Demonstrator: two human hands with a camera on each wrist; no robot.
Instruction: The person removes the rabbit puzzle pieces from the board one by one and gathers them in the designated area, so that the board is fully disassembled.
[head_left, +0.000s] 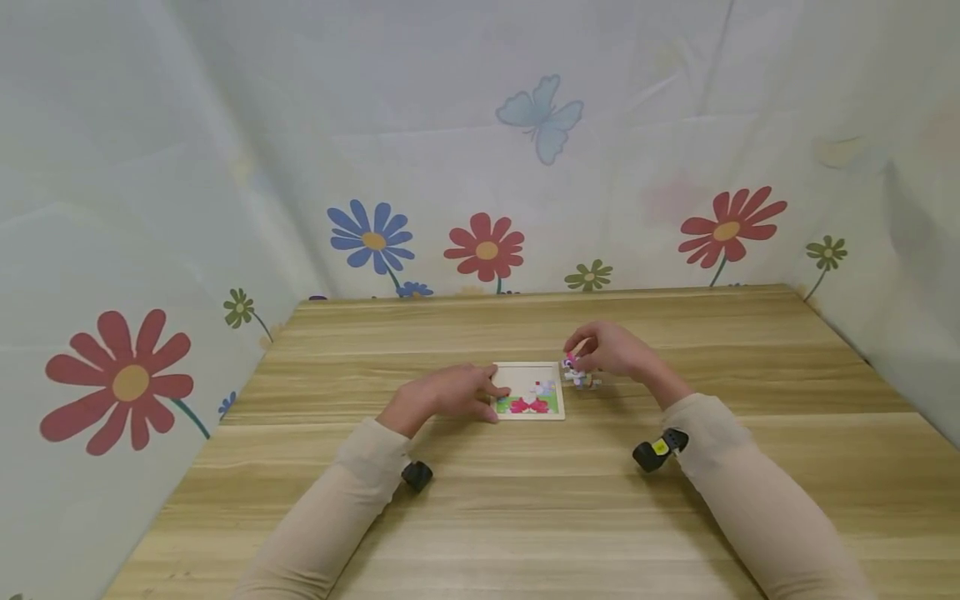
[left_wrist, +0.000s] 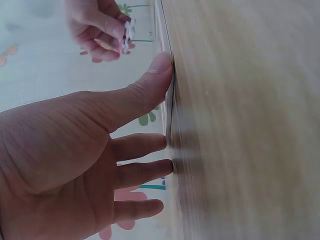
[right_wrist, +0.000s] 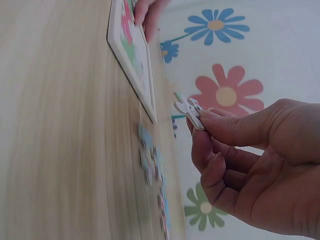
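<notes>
A shallow puzzle tray [head_left: 525, 364] lies on the table, its near part filled with pieces that show a green and red picture [head_left: 529, 406]. My left hand [head_left: 457, 392] rests at the tray's left side, thumb and fingers nearly straight. Thumb and fingertips touch the tray's edge in the left wrist view. Just beyond the tray's right side, my right hand [head_left: 611, 348] pinches a small jigsaw piece [right_wrist: 189, 109] between thumb and forefinger, held up off the table. Beneath that hand lie several loose jigsaw pieces [right_wrist: 150, 157], partly hidden by it in the head view.
The wood-grain table [head_left: 480, 517] reaches back to a white cloth backdrop [head_left: 420, 158] printed with flowers and a butterfly. A black wrist camera [head_left: 651, 454] sits under the right sleeve, and another black wrist camera [head_left: 417, 476] by the left sleeve.
</notes>
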